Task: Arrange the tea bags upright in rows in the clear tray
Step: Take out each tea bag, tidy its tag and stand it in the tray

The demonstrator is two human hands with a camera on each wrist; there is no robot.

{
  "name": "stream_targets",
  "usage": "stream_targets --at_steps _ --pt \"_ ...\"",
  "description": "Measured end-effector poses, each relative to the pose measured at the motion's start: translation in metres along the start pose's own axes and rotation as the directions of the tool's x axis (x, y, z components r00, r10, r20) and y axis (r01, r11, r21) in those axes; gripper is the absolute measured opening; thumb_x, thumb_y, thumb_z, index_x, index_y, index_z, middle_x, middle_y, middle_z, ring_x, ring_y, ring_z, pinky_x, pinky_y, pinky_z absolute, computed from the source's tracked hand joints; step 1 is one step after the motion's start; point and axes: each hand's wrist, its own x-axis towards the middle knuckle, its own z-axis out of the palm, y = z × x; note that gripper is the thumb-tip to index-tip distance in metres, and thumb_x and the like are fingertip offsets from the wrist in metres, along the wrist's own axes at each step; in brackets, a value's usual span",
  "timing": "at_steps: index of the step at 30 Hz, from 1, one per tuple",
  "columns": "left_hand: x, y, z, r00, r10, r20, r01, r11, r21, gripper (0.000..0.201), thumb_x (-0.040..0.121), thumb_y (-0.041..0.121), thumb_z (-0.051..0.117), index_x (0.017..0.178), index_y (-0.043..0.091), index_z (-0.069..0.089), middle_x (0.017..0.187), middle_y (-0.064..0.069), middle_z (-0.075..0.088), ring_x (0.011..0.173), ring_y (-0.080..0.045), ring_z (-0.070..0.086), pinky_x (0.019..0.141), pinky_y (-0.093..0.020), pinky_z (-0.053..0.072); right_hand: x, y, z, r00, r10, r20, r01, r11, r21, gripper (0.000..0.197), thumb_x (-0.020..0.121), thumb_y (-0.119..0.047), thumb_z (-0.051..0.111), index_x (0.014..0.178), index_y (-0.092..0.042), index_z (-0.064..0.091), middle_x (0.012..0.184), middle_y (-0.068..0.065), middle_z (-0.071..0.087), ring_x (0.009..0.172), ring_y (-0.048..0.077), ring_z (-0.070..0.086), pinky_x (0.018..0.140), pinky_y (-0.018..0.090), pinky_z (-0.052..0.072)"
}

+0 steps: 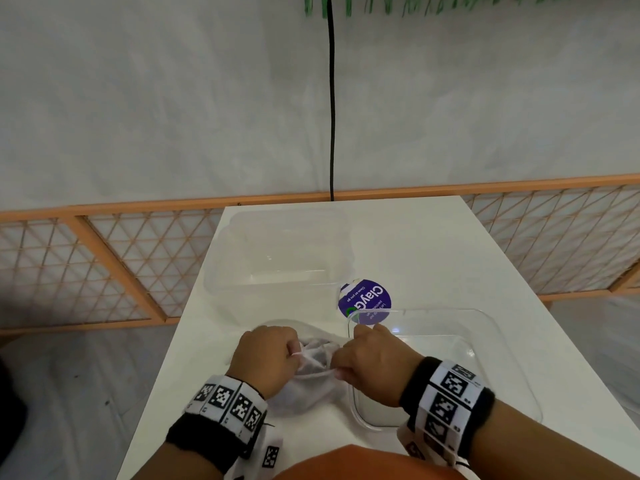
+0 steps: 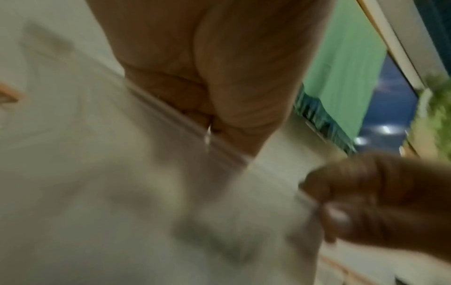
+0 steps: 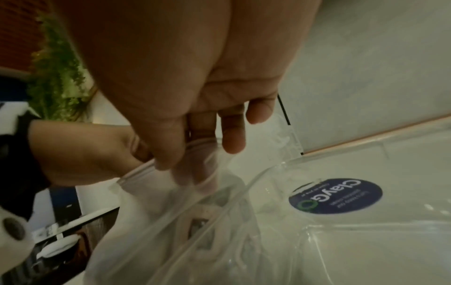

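Note:
A clear zip bag [image 1: 311, 379] with several tea bags [image 1: 317, 356] inside stands on the white table [image 1: 415, 244], just left of the clear tray [image 1: 498, 344]. My left hand [image 1: 268, 356] pinches the left side of the bag's zip edge and my right hand [image 1: 372, 362] pinches the right side. In the right wrist view the right hand's fingers [image 3: 231, 133] curl over the zip bag's [image 3: 156, 221] zip strip, with tea bags [image 3: 207, 227] dimly seen through the plastic beside the clear tray's wall [image 3: 366, 250]. The left wrist view is blurred: my left hand [image 2: 219, 108] holds the zip bag's [image 2: 122, 183] edge.
A second clear container [image 1: 277, 258] lies at the table's far left. A round purple sticker [image 1: 365, 299] is on the table behind the tray. An orange lattice fence [image 1: 104, 258] runs behind the table, and a black cable [image 1: 331, 98] hangs down the wall.

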Motion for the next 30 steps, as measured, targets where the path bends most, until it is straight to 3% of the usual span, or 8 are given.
stream_targets --at_steps 3,10,15,17,20,23,27,30 --pt "0.001 -0.004 -0.01 0.998 -0.027 0.05 0.039 0.965 -0.26 0.019 0.08 0.028 0.068 0.073 0.03 0.051 0.072 0.009 0.058 0.068 -0.008 0.054 0.061 -0.021 0.043 0.0 0.0 -0.002 0.995 0.102 -0.015 -0.098 0.984 0.147 0.026 0.098 -0.036 0.043 0.111 -0.02 0.059 0.091 0.012 0.065 0.087 0.03 0.055 0.069 0.032 0.03" --pt "0.0 -0.004 -0.018 0.994 -0.063 0.088 0.103 0.805 -0.584 0.021 0.082 0.012 0.067 0.092 0.03 0.061 0.064 0.0 0.056 0.058 -0.017 0.066 0.065 -0.032 0.053 0.023 -0.012 -0.008 0.978 0.185 -0.1 -0.134 0.913 0.385 0.028 0.095 -0.04 0.051 0.115 -0.021 0.055 0.106 0.001 0.066 0.098 0.022 0.056 0.084 0.038 0.046" --pt "-0.006 -0.004 -0.03 0.975 0.07 0.212 0.156 0.469 -0.869 0.036 0.072 0.01 0.077 0.106 0.005 0.067 0.095 -0.017 0.073 0.092 -0.036 0.07 0.079 -0.036 0.058 0.031 -0.013 -0.015 0.977 0.204 -0.063 -0.144 0.846 0.513 0.037 0.085 -0.041 0.065 0.116 -0.024 0.052 0.104 -0.004 0.065 0.093 0.014 0.057 0.082 0.034 0.049" --pt "-0.008 -0.006 -0.036 0.953 0.173 0.249 0.158 0.416 -0.895 0.042 0.071 -0.002 0.076 0.112 0.003 0.066 0.102 -0.02 0.072 0.097 -0.034 0.069 0.085 -0.035 0.057 0.032 -0.011 -0.017 0.969 0.207 -0.136 -0.107 0.846 0.522 0.025 0.086 -0.036 0.064 0.106 -0.022 0.057 0.096 -0.004 0.064 0.085 0.014 0.056 0.078 0.035 0.049" --pt "-0.005 -0.008 -0.035 0.977 0.123 0.173 0.054 0.643 -0.764 0.029 0.08 -0.002 0.071 0.103 0.016 0.07 0.091 -0.009 0.074 0.086 -0.021 0.071 0.083 -0.029 0.056 0.034 -0.005 -0.018 0.945 0.249 -0.214 -0.109 0.854 0.509 0.012 0.091 -0.031 0.059 0.094 -0.02 0.064 0.085 -0.005 0.06 0.08 0.011 0.051 0.077 0.033 0.046" --pt "0.001 -0.007 -0.025 0.998 0.019 0.055 0.0 0.94 -0.34 0.016 0.086 0.017 0.065 0.082 0.033 0.064 0.08 0.009 0.068 0.076 -0.005 0.064 0.073 -0.019 0.05 0.032 0.003 -0.022 0.918 0.351 -0.183 -0.177 0.779 0.602 0.01 0.091 -0.029 0.06 0.084 -0.022 0.063 0.078 -0.011 0.059 0.072 0.009 0.051 0.071 0.027 0.044" --pt "0.002 0.001 -0.002 0.989 0.062 0.133 -0.047 0.992 -0.119 0.01 0.081 0.035 0.066 0.086 0.035 0.058 0.079 0.016 0.056 0.084 -0.008 0.059 0.073 -0.018 0.044 0.023 0.01 -0.021 0.918 0.381 -0.107 -0.219 0.714 0.665 0.025 0.089 -0.03 0.063 0.069 -0.035 0.049 0.072 -0.011 0.061 0.071 0.009 0.058 0.065 0.023 0.045" --pt "0.004 0.005 0.019 0.981 0.062 0.182 -0.057 0.998 -0.032 0.038 0.078 0.051 0.066 0.108 0.031 0.058 0.092 0.009 0.046 0.088 -0.012 0.055 0.076 -0.021 0.041 0.015 0.014 -0.019 0.904 0.409 -0.127 -0.21 0.681 0.701 0.027 0.087 -0.029 0.067 0.068 -0.035 0.049 0.073 -0.011 0.064 0.07 0.004 0.058 0.063 0.017 0.046"
